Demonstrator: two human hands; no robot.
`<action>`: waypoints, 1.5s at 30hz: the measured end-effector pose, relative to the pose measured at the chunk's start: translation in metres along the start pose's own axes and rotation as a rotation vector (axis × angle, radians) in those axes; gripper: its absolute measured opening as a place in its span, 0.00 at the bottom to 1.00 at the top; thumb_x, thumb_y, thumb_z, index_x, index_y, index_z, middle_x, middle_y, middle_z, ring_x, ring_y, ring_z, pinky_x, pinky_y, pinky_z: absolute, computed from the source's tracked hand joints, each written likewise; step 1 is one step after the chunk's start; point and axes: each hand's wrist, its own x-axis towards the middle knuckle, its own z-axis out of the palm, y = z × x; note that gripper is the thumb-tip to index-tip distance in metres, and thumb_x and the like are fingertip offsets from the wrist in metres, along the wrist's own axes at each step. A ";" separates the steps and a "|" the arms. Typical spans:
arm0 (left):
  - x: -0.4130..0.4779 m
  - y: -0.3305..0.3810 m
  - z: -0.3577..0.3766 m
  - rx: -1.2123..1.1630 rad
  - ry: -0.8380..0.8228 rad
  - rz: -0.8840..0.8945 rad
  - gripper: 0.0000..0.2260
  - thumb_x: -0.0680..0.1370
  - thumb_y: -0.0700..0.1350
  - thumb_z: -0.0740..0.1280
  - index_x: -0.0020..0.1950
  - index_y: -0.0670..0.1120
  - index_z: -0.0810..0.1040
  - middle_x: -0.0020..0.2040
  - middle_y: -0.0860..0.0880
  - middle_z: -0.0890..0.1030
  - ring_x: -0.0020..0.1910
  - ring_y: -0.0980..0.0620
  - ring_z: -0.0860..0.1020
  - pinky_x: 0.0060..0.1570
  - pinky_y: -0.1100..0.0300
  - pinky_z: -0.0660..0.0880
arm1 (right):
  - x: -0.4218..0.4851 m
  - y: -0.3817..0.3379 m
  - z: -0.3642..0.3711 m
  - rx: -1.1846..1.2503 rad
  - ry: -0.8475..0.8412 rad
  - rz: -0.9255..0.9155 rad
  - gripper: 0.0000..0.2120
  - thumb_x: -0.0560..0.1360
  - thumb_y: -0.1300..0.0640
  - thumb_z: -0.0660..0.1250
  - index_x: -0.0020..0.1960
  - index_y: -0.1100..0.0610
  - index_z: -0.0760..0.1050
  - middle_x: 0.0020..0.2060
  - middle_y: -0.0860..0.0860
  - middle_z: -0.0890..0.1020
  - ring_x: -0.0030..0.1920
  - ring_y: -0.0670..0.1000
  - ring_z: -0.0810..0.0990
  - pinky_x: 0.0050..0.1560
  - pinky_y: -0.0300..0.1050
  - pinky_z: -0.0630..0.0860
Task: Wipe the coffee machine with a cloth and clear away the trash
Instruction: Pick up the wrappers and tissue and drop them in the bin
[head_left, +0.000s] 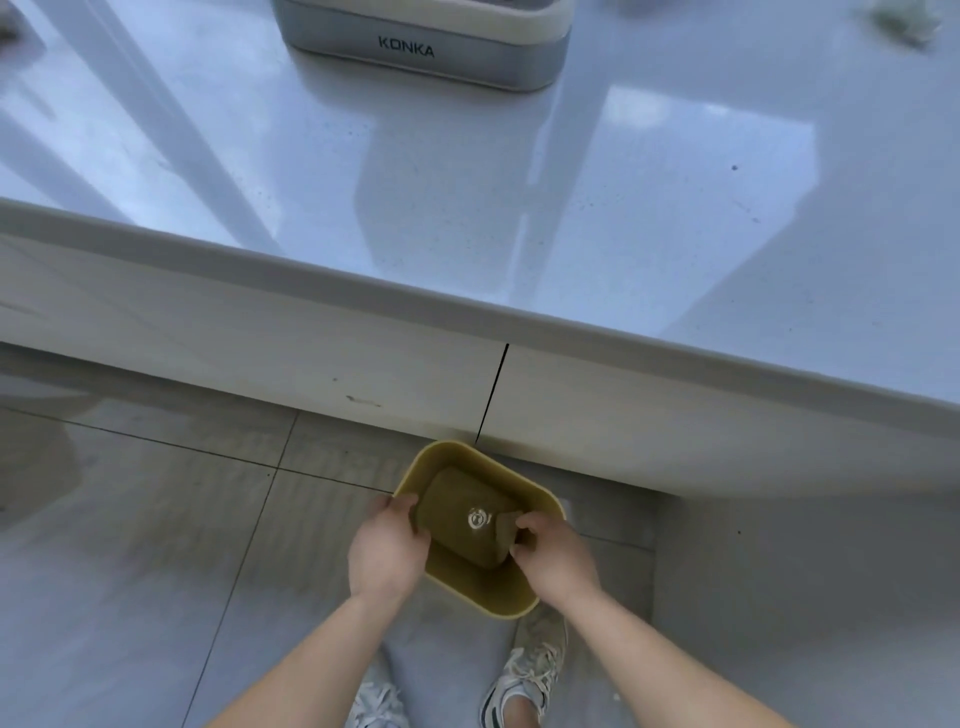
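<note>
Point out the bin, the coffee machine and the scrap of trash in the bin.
bin (493, 475), head view, far inner wall.
coffee machine (410, 49), head view, front of its base at the label.
scrap of trash (479, 518), head view, middle of the white scrap.

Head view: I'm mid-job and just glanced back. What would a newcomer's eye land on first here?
First, the yellow bin, low over the tiled floor, with the left hand and right hand gripping its opposite sides. A small white scrap lies on its bottom. Above, the glossy countertop carries a grey appliance marked KONKA at the frame's top edge.
</note>
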 end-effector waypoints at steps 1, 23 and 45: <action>-0.004 0.001 -0.006 0.013 0.009 0.034 0.16 0.78 0.44 0.64 0.66 0.50 0.74 0.58 0.48 0.76 0.42 0.50 0.80 0.42 0.55 0.81 | -0.004 -0.004 -0.005 -0.003 0.014 -0.006 0.11 0.78 0.47 0.63 0.59 0.43 0.75 0.55 0.45 0.80 0.49 0.49 0.81 0.47 0.45 0.80; -0.120 0.064 -0.236 0.273 0.212 0.532 0.13 0.79 0.50 0.61 0.63 0.52 0.73 0.55 0.51 0.76 0.46 0.53 0.76 0.42 0.62 0.74 | -0.197 -0.140 -0.171 -0.172 0.446 -0.249 0.16 0.77 0.46 0.63 0.65 0.44 0.73 0.57 0.44 0.79 0.55 0.46 0.78 0.50 0.41 0.78; -0.086 0.261 -0.308 0.240 0.338 0.692 0.14 0.79 0.46 0.60 0.63 0.46 0.74 0.55 0.47 0.76 0.51 0.44 0.76 0.44 0.50 0.75 | -0.144 -0.127 -0.382 -0.138 0.579 -0.250 0.17 0.78 0.51 0.61 0.66 0.49 0.73 0.56 0.48 0.78 0.57 0.52 0.76 0.49 0.45 0.72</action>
